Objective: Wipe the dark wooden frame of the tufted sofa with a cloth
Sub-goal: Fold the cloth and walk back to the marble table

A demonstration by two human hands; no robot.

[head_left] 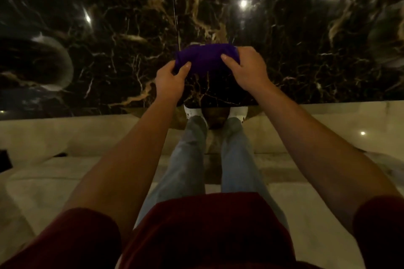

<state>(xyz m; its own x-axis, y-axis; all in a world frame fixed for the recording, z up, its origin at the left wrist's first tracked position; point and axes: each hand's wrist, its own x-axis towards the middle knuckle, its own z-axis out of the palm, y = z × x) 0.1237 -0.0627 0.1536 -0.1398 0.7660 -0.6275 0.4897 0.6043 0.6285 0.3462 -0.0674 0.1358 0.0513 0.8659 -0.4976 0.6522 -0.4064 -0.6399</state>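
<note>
A dark purple cloth (204, 58) is bunched and held out in front of me at arm's length. My left hand (171, 78) grips its left end from below, thumb on top. Its right end is gripped by my right hand (247, 67). The cloth hangs over a glossy dark marble floor (122, 28) with pale veins. No sofa or wooden frame shows in the head view.
I stand on a pale cream floor band (65, 159) whose edge meets the dark marble just past my white shoes (192, 111). Ceiling lights reflect in the polished marble. A dark rounded shape (37, 63) sits at the left; a small dark object (4, 159) at the far left edge.
</note>
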